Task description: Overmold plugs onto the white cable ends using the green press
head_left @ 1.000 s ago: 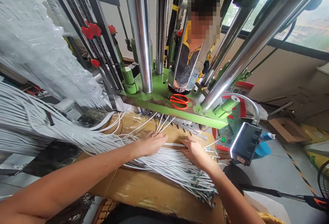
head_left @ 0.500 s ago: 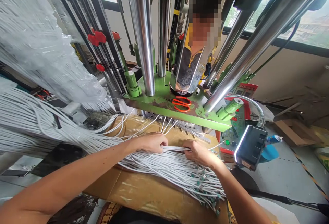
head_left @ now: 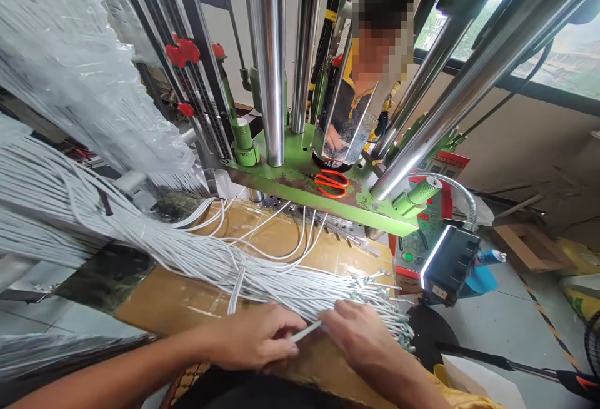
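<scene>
A small bunch of white cables (head_left: 307, 333) runs between my two hands, low in front of me. My left hand (head_left: 262, 337) is closed round it, and the bunch loops back to the left from the larger pile. Closed on its right-hand stretch is my right hand (head_left: 359, 334); the cable ends there are hidden by the fingers. Just beyond my hands lies a thick bundle of white cables (head_left: 281, 281), its green-tipped ends fanned out on the right. The bundle rests on a cardboard sheet (head_left: 164, 309).
A green press plate (head_left: 290, 177) with steel columns stands ahead, with orange-handled snips (head_left: 332, 182) lying on it. Several cables lead under it. A black lamp (head_left: 452, 262) on a flexible arm is at the right. Another person (head_left: 360, 102) is behind the press.
Both hands have drawn a bunch of cables toward me, off the top of the pile to its near side. The cables leading under the press now hang in looser loops.
</scene>
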{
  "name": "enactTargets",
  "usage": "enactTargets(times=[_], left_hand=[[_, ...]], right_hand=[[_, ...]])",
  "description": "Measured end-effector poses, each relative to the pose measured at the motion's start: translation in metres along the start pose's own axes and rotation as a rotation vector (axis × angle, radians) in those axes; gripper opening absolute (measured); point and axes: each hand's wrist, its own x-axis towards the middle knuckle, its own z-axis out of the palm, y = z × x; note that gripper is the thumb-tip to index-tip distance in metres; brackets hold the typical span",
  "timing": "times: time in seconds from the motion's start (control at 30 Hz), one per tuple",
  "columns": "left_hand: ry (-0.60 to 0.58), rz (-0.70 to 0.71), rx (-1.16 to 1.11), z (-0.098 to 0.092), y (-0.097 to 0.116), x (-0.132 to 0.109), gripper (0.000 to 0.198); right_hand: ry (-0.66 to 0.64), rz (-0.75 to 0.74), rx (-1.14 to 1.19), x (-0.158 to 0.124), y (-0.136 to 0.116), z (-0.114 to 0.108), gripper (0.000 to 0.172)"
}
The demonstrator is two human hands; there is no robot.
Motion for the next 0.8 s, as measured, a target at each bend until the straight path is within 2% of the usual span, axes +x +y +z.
enactTargets(times=[0.03, 0.1, 0.17, 0.23, 0.3, 0.4, 0.5, 0.6, 0.67, 0.73, 0.8], left_hand=[[-0.016, 0.004, -0.101, 0.009, -0.003, 0.004, 0.019], [0.041, 0.026, -0.208, 0.023, -0.011, 0.01, 0.026], [0.122, 0.003, -0.238, 0.03, -0.018, 0.013, 0.03], [0.11, -0.064, -0.3, 0.034, -0.023, 0.015, 0.033], [0.073, -0.097, -0.379, 0.037, -0.027, 0.018, 0.037], [0.086, -0.058, -0.436, 0.04, -0.03, 0.022, 0.04], [0.094, 0.002, -0.472, 0.04, -0.031, 0.02, 0.04], [0.031, 0.014, -0.551, 0.039, -0.032, 0.017, 0.04], [0.022, 0.014, -0.626, 0.038, -0.03, 0.019, 0.04], [0.045, 0.035, -0.714, 0.038, -0.026, 0.025, 0.041], [0.06, 0.064, -0.773, 0.036, -0.021, 0.033, 0.042]], right_hand=[[-0.018, -0.024, 0.017, 0.0, -0.002, 0.002, 0.009], [-0.011, -0.021, 0.094, -0.002, 0.001, 0.0, 0.014], [0.017, 0.045, 0.204, -0.007, 0.01, -0.004, 0.018], [0.026, 0.095, 0.265, -0.012, 0.015, -0.008, 0.017], [0.01, 0.071, 0.242, -0.012, 0.01, -0.007, 0.021], [0.0, -0.034, 0.126, -0.01, -0.005, -0.005, 0.022], [0.143, -0.033, 0.139, -0.014, -0.003, -0.008, 0.022], [0.292, 0.081, 0.456, -0.019, 0.013, -0.006, 0.042], [0.298, 0.14, 0.759, -0.017, 0.016, 0.001, 0.046], [0.296, 0.16, 0.951, -0.01, 0.008, 0.01, 0.045], [0.301, 0.146, 0.958, -0.001, -0.008, 0.016, 0.045]])
